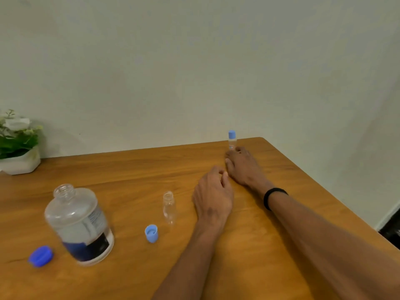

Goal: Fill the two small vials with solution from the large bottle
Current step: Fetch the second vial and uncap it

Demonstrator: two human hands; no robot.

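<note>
Bottle mouth uncovered, the large bottle (79, 224) stands on the left part of the wooden table (138, 167), clear-walled with a dark blue and white label low on its body; clear liquid seems to fill it to roughly halfway, though motion blur makes the level hard to read. Its dark blue cap (40, 256) lies on the table just to the left of the bottle's base.

Near the middle of the table an open vial (169, 207) stands upright, clear and apparently empty. Its light blue cap (151, 233) rests nearby, in front and a little left, with the hollow side facing up.

Toward the far right corner a second vial (231, 140) stands upright with a light blue cap screwed on; whether it holds any liquid cannot be told at this size. The right hand (243, 167) reaches out to it across the table, fingertips at the vial's base, fingers loosely extended; whether they actually pinch the vial cannot be told. A black band (273, 197) circles that wrist.

The left hand (213, 195) lies just beside the right, back of the hand upward, fingers loosely curled and holding nothing.

At the far left edge a white pot (20, 163) holds a leafy plant with white flowers, against a pale wall.
</note>
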